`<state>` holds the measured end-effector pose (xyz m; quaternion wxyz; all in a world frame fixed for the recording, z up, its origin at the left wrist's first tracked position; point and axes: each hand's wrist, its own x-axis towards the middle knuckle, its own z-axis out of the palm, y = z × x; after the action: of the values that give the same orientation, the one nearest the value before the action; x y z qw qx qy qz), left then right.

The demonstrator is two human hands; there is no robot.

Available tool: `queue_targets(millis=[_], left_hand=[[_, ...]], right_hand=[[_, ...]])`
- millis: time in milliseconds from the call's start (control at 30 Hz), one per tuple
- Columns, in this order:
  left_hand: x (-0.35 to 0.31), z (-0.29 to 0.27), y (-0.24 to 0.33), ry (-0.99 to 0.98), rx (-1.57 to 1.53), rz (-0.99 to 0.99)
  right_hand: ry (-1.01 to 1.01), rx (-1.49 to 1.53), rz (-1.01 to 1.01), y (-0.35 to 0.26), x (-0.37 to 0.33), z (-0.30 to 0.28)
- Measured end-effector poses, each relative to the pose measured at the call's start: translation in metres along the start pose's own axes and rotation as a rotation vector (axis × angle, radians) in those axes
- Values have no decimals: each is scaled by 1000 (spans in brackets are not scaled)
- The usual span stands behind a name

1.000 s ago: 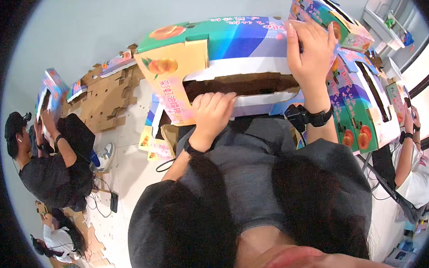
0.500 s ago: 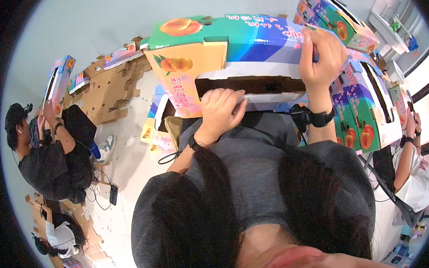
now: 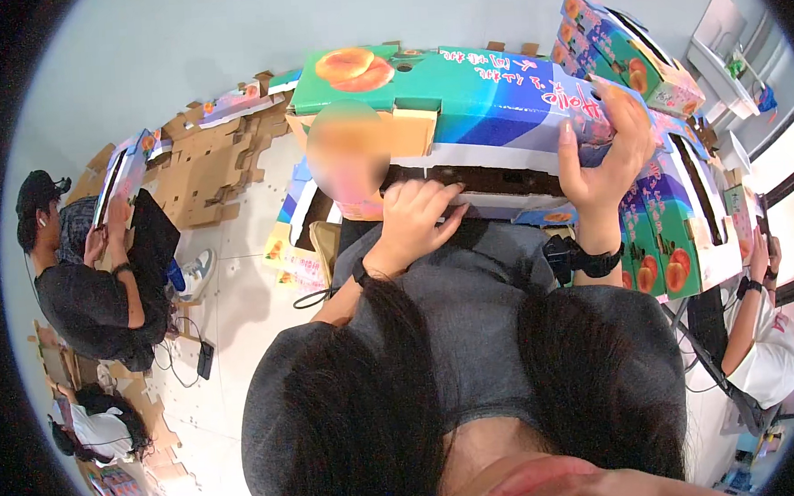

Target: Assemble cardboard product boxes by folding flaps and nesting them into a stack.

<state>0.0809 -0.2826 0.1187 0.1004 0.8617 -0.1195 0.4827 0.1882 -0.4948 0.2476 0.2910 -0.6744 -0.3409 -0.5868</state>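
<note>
A long cardboard fruit box [image 3: 487, 90], green, blue and pink with printed peaches, lies across my lap. A long slot opens in the side facing me, and its inside is dark. My left hand [image 3: 416, 222] curls its fingers over the slot's lower edge near the left end, thumb apart on the outside. At the right end, my right hand [image 3: 609, 151] spreads its thumb and fingers against the box's corner; some fingertips are hidden. A tan end flap [image 3: 409, 132] shows on the left end.
Stacked similar boxes [image 3: 661, 225] stand close on my right, with more boxes [image 3: 625, 52] behind. Another box [image 3: 302, 226] is at my left. Flattened brown cardboard [image 3: 200, 164] covers floor at the far left. Co-workers [image 3: 101, 263] sit on both sides.
The box has tipped and shifted slightly right and down, narrowing the visible slot. My right hand has loosened from a closed grip at the corner to spread fingers. My left hand keeps its hold.
</note>
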Motion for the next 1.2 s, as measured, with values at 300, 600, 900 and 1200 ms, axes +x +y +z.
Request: queue_targets(millis=[300, 600, 900, 1200], left_hand=[[-1, 0, 1, -14, 30, 9], [4, 4, -2, -7, 5, 31], [68, 13, -38, -77, 18, 21], [90, 28, -68, -187, -9, -92]], right_hand=[[195, 95, -178, 27, -21, 2], [-41, -104, -99, 36, -26, 5], [-324, 35, 39, 23, -57, 63], [-693, 46, -55, -17, -71, 76]])
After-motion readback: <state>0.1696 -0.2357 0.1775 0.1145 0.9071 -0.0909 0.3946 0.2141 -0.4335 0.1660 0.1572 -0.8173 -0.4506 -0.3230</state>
